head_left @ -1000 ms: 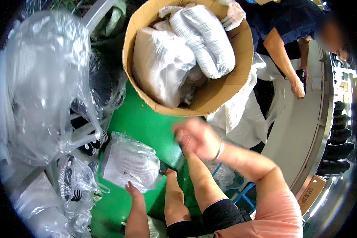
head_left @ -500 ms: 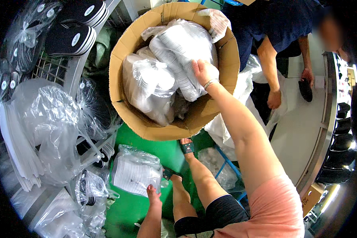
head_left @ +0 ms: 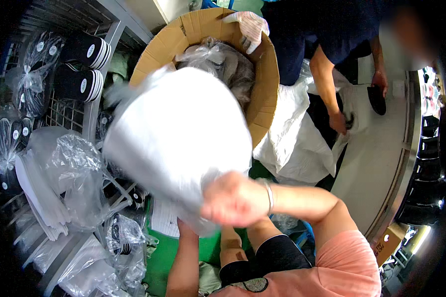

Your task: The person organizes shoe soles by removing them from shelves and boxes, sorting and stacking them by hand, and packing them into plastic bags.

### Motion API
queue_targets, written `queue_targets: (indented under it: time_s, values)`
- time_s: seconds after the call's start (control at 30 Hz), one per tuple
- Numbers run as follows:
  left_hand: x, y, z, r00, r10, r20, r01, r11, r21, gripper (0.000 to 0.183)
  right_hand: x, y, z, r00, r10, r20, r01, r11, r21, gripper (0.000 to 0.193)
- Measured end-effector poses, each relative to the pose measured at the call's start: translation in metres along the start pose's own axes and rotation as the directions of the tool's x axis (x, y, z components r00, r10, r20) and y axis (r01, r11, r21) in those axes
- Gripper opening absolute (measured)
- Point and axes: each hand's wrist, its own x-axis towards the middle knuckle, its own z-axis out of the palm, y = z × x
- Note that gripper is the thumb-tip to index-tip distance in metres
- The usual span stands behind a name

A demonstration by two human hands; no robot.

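My right hand (head_left: 235,200), blurred by motion, is closed on the near end of a plastic bag of stacked white pieces (head_left: 178,123). The bag is tilted over the near left side of a big round cardboard box (head_left: 156,57). Inside the box lies a knotted clear bag (head_left: 223,64) with darker contents. My left hand (head_left: 186,226) is low, under the near end of the raised bag, and its fingers are hidden. Beside it, another bag of stacked white pieces (head_left: 163,218) shows partly.
Left stands a metal rack (head_left: 90,116) with black insoles (head_left: 77,84), white sheets (head_left: 42,198) and plastic bags. A striped glove (head_left: 250,29) hangs on the box rim. At right, a co-worker handles a black insole-shaped piece (head_left: 376,100) at a pale table (head_left: 376,163), beside white sacks (head_left: 292,128).
My right hand has drawn a white bag up out of the box toward me, uncovering the darker bag inside. My left hand is now partly covered by the raised bag.
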Motion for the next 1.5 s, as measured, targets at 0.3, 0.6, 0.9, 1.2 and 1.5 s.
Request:
queue_targets:
  time_s: [0.3,0.6,0.9,1.2,1.5]
  values:
    - [0.005,0.042,0.04,0.989,-0.036,0.141,0.078,0.95,-0.304,0.049,-0.036,-0.033,0.066,0.978,-0.113,0.178,0.1,0.992,0.078,0.026]
    - [0.002,0.093,0.114,0.944,0.053,0.324,0.116,0.869,-0.481,0.05,0.007,-0.046,-0.008,0.952,-0.25,-0.179,0.181,0.926,-0.333,0.014]
    - [-0.025,0.047,0.115,0.926,-0.289,0.242,0.355,0.882,-0.309,0.046,0.001,0.164,-0.096,0.721,0.313,-0.618,-0.692,0.315,-0.649,0.014]
    - [0.004,0.094,0.085,0.983,0.181,0.009,-0.181,0.977,0.115,0.035,-0.036,0.17,-0.116,0.57,0.179,-0.802,-0.797,0.358,-0.486,0.027]
    - [0.129,0.185,0.176,0.489,0.553,0.674,-0.36,-0.576,0.734,0.063,0.115,0.173,-0.094,0.934,-0.014,-0.356,-0.353,-0.155,-0.923,0.066]
